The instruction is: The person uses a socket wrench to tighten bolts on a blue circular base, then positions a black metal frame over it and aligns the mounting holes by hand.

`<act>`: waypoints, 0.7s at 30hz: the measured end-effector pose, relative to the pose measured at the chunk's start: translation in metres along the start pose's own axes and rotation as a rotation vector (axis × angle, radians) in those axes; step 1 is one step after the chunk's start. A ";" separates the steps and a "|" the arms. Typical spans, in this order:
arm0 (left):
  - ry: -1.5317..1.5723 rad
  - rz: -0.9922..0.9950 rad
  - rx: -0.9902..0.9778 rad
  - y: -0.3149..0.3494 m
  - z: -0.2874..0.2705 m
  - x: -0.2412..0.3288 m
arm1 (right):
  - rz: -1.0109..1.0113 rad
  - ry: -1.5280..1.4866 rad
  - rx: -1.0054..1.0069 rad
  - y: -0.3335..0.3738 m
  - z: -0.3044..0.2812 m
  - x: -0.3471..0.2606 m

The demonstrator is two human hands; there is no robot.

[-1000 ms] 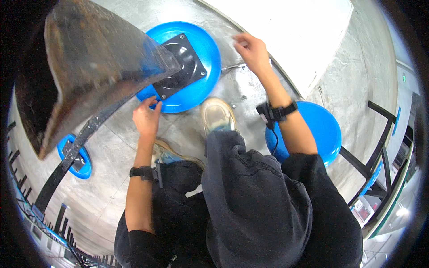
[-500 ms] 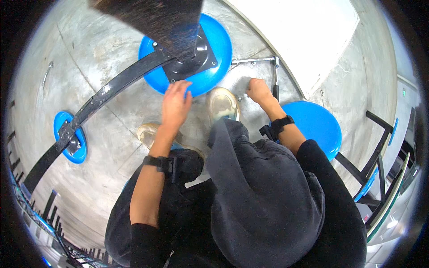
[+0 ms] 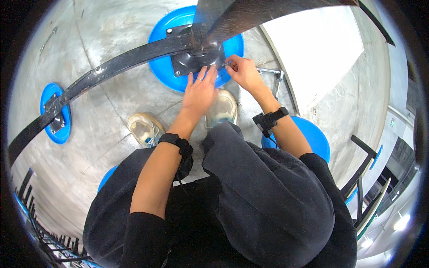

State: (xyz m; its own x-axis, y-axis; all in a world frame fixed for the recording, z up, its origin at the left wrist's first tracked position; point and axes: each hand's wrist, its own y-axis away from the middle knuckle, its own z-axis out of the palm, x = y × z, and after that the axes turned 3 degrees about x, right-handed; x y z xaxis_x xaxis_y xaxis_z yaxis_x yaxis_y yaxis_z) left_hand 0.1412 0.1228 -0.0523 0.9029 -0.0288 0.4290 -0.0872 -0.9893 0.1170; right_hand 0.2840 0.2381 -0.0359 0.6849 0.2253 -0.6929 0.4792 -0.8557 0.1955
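A round blue stool seat (image 3: 163, 71) lies on the floor with its underside up, a black metal mounting plate (image 3: 190, 64) on it. My left hand (image 3: 199, 91) rests on the plate's near edge, fingers stretched out and holding nothing. At the plate's right corner my right hand (image 3: 246, 73) pinches a small silvery bolt (image 3: 226, 64); its tip is partly hidden by the fingers. A curved black metal bar (image 3: 120, 58) joins this plate to a second, smaller-looking blue seat (image 3: 67, 123) at the left.
An L-shaped socket wrench (image 3: 278, 73) lies right of my hand, beside a white panel (image 3: 313, 53). Another blue seat (image 3: 313, 136) sits under my right forearm. A dark beam (image 3: 268, 15) rises across the top. My shoes (image 3: 222, 107) stand close to the seat.
My right hand has moved from over the floor up and left to the plate's corner, with a bolt showing in its fingers. My left hand has shifted right along the plate.
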 end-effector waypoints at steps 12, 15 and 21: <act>0.048 0.014 0.079 0.018 0.009 -0.008 | -0.210 0.151 -0.010 -0.008 0.017 0.012; 0.117 -0.003 0.061 0.017 0.007 -0.007 | -0.238 0.150 -0.028 -0.009 0.017 0.012; 0.191 -0.015 0.056 0.016 0.006 -0.007 | -0.221 0.176 -0.053 -0.010 0.016 0.013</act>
State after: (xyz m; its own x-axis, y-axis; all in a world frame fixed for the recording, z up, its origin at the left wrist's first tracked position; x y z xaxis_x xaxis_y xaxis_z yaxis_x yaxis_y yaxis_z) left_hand 0.1364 0.1066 -0.0585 0.8072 0.0086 0.5902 -0.0459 -0.9959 0.0774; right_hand 0.2794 0.2425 -0.0576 0.6433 0.4846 -0.5927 0.6520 -0.7525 0.0924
